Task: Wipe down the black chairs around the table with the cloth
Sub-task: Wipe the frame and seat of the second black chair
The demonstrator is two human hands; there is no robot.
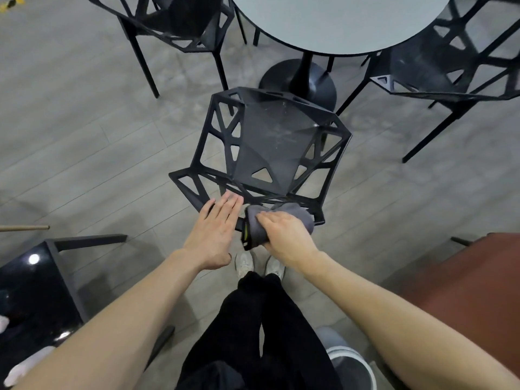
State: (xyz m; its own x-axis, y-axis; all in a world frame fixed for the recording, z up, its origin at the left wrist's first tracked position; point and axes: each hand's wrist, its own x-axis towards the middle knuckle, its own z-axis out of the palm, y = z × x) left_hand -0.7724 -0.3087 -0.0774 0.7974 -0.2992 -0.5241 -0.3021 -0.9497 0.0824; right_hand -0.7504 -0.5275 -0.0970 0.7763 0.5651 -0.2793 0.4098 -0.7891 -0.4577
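Left hand [215, 229]: flat, fingers straight, resting on the top rail of the near chair [270, 144]. Nothing in its grip; it only braces. Risk: the chair is light-looking and stands on smooth floor [92, 153], so if that palm lifts while the other hand scrubs, the chair may skid or tip toward the bench [332, 23].

Right hand [285, 235]: grip closed round the bunched grey cloth [292, 218], pressing it onto the same rail, just beside the left fingers. Risks:
- cloth is wadded, so contact patch is small; likely misses rail edges
- lattice cutouts in backrest and sides could snag cloth or a fingertip
- a yellow-marked black tag or strap hangs at the cloth's left end; can't tell what it is, could drag

Chair state: black, angular open-frame shell, solid faceted seat. Seat shows pale smears and dust streaks near its middle, so I'd judge it not yet wiped. Backrest faces the person, seat points at the bench pedestal.

Remaining: left chair [174, 21] and right chair [455, 60] sit at the bench, well apart from both hands. Right one's seat also looks dusty. Easy to skip the undersides of the legs.
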